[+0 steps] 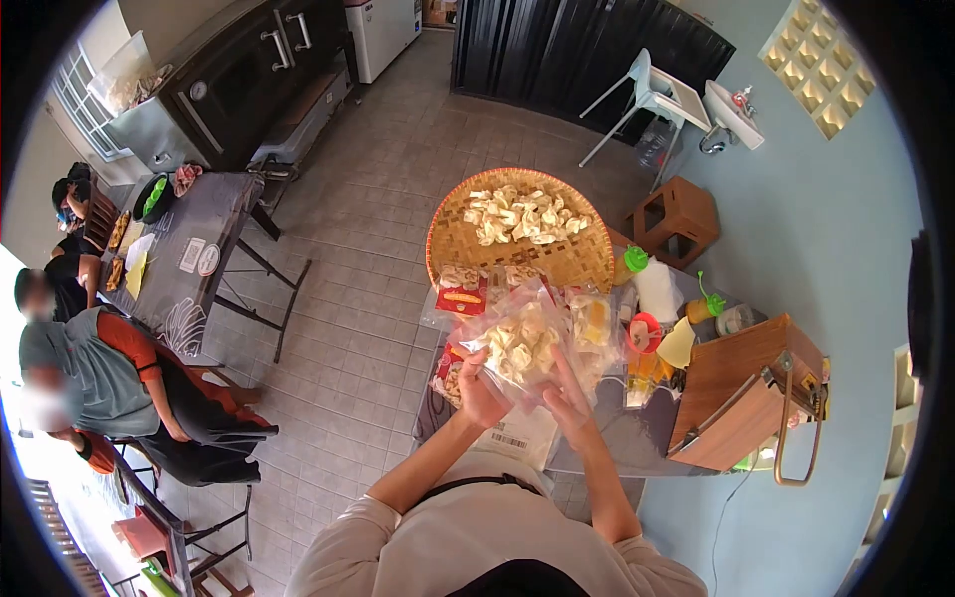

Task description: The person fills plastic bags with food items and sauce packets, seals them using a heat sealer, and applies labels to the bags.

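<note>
Above the table in front of me is a clear plastic bag of dumplings (522, 343), pale and folded. My left hand (479, 394) is closed on its left side, thumb on the plastic. On the other side my right hand (569, 400) holds the bag between thumb and fingers. Just beyond lies a red-labelled packet (462, 291), and a clear pack with a yellow item (594, 320) is to the right. A round woven tray (448, 234) behind them carries a heap of loose dumplings (522, 215).
Right of the packs stand a green-capped bottle (631, 263), a red cup (644, 333) and a wooden cabinet (731, 388). A brown stool (676, 221) is beyond the table. At left, people sit by another table (224, 224).
</note>
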